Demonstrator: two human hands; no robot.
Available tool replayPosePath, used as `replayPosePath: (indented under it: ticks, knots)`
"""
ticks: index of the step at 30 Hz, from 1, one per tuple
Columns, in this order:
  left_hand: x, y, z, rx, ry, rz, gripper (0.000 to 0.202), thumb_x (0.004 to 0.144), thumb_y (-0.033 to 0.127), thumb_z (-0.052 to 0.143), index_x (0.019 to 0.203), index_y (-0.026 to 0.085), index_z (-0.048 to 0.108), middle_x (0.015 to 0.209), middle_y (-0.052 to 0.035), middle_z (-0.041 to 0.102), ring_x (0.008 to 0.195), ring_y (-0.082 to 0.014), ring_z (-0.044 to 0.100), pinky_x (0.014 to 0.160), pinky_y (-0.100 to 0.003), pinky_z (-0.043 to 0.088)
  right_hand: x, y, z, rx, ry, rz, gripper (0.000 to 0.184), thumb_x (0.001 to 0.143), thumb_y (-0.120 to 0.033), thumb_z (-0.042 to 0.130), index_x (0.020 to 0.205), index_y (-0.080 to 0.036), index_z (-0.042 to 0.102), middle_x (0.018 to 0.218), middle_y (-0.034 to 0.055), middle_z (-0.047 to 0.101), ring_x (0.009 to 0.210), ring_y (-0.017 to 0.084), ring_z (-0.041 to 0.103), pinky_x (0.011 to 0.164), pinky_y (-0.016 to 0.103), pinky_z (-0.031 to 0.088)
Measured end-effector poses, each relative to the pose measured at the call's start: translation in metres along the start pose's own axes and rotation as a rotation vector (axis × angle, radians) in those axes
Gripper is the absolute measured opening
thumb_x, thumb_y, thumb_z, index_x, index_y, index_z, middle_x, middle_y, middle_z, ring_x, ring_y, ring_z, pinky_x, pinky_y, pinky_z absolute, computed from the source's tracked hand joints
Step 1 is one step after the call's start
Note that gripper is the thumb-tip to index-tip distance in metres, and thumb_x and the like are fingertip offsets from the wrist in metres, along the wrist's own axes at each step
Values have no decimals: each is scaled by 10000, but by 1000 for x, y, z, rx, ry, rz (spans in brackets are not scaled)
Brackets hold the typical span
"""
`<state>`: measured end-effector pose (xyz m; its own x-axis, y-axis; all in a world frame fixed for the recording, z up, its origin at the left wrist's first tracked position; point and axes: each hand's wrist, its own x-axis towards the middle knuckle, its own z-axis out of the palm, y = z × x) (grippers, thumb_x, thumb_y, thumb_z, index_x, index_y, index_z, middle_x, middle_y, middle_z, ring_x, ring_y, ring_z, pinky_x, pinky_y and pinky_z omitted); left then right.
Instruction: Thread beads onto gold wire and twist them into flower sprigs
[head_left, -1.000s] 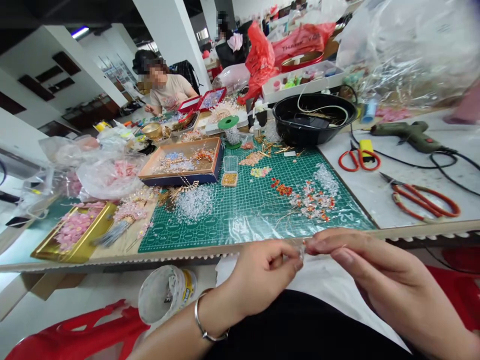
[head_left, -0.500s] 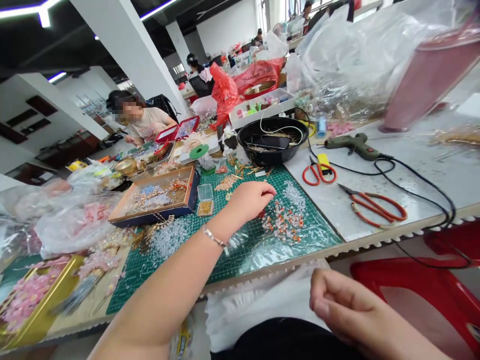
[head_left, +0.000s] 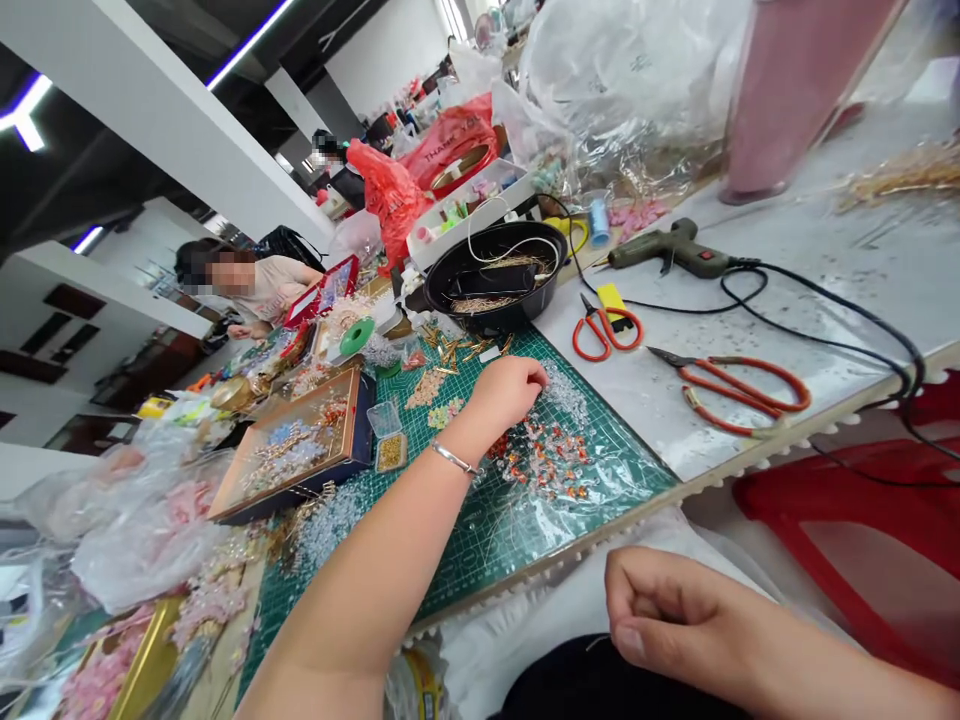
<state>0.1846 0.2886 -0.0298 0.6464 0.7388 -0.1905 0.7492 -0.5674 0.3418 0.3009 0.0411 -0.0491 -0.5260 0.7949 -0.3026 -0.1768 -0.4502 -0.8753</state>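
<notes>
beads [head_left: 544, 462] too small to tell, pink container [head_left: 799, 90] blurred, cut off

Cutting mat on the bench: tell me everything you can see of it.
The green cutting mat has a printed white grid and looks like flat plastic. It lies on the white workbench, with its far end by the black bowl. Scattered on it are clear beads and orange beaded sprays. The left hand is over it, curled among the beads; contact cannot be confirmed.
</notes>
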Motion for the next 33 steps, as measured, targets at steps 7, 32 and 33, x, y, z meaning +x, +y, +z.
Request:
replayPosePath:
  ticks: [7,32,33]
  knots:
    - [-5,-1,-4,2,-20,53,183,875,193,620,966,194,778,1081,-61,760,932,-212,701,861,-329,565,2,6,-8,-35,-13,0,466,916,-646,583,779,-231,423,746,-50,380,696,136,326,621,268,277]
    - [-4,3,-1,118,-27,158,246,909,161,555,1029,193,767,1117,-72,733,1038,-232,670,934,-347,529,9,14,-6,-4,-2,23,476,874,-654,624,762,-233,433,722,-56,382,681,138,326,614,265,263]
    - [-4,3,0,123,-26,163,243,906,155,549,1008,195,767,1104,-72,734,1038,-236,665,935,-353,522,10,14,-6,-1,1,24,462,880,-637,628,763,-232,438,718,-57,385,676,135,328,612,264,264]
